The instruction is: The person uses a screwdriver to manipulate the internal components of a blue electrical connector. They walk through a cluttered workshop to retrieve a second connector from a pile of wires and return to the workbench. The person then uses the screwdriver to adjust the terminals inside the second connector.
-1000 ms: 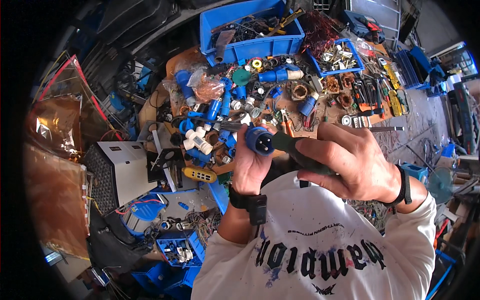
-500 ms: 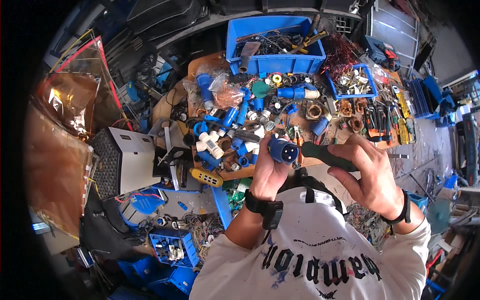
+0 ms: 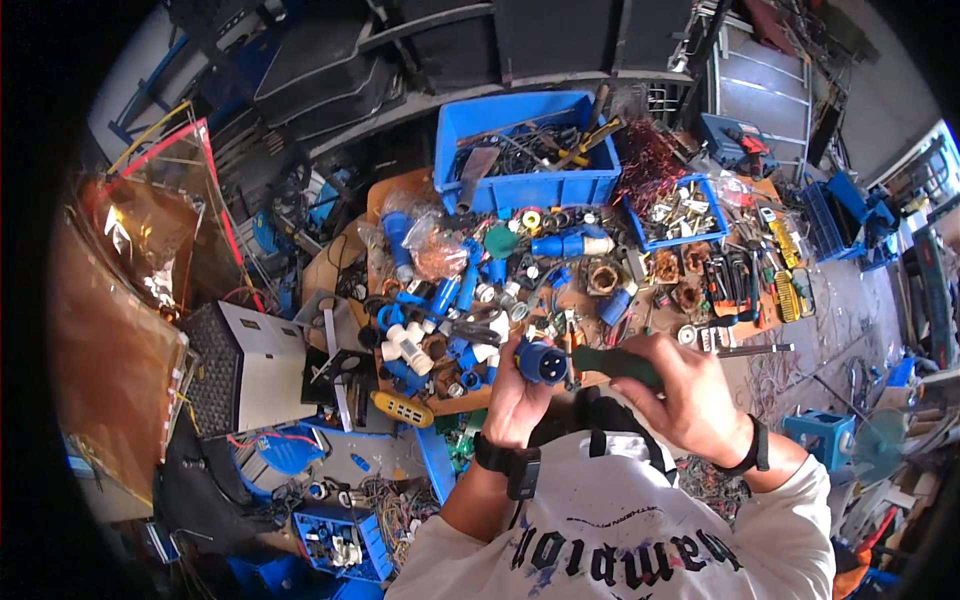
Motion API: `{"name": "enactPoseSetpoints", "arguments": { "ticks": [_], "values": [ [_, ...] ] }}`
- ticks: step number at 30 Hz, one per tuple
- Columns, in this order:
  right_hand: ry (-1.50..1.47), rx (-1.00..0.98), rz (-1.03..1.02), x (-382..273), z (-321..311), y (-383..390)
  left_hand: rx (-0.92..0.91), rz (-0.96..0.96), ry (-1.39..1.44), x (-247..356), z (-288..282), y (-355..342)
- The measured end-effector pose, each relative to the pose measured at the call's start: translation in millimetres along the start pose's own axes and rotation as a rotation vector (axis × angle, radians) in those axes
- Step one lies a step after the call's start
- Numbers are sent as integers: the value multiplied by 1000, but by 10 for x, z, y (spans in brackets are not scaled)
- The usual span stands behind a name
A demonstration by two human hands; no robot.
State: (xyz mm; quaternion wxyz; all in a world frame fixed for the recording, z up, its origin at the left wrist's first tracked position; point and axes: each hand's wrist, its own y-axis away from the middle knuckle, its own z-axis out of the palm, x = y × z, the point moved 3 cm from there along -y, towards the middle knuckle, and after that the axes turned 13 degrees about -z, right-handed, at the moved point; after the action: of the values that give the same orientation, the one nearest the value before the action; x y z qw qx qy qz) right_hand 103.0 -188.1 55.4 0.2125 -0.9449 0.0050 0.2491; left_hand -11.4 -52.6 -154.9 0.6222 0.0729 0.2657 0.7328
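My left hand (image 3: 516, 408) is closed around a blue industrial plug (image 3: 541, 363), its pin face turned toward the right. In my right hand (image 3: 688, 392) is the dark green handle of a screwdriver (image 3: 612, 367). Its working end points left at the plug's side. Whether the tip touches the plug is too small to make out. Just beyond my left hand lie white T-shaped connectors (image 3: 408, 347) and blue plug parts, with a yellow socket strip (image 3: 402, 409) at the table's near edge.
A blue crate (image 3: 530, 188) of cables and tools stands at the back of the wooden table. To its right, a shallow blue tray (image 3: 680, 212) holds metal pieces. Hand tools (image 3: 735, 280) lie on the right side. Below the table is a blue basket (image 3: 343, 545) of parts.
The view has tilted, so the table sits lower in it. My right fingers, more spread before, now wrap closer round the screwdriver handle. My left hand keeps hold of the plug.
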Motion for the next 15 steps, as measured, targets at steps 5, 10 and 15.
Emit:
{"name": "enactPoseSetpoints", "arguments": {
  "ticks": [5, 10, 15],
  "values": [
    [-26, -72, -205, 164, -124, 26, -16, 90, 12, 31, -112, -157],
    [-72, -25, -195, 477, -192, 191, 123, 145, -25, -51, -53, -301],
    [-152, -125, 76, 722, -248, 290, 169, 207, -107, -89, -20, -409]
  ]
}}
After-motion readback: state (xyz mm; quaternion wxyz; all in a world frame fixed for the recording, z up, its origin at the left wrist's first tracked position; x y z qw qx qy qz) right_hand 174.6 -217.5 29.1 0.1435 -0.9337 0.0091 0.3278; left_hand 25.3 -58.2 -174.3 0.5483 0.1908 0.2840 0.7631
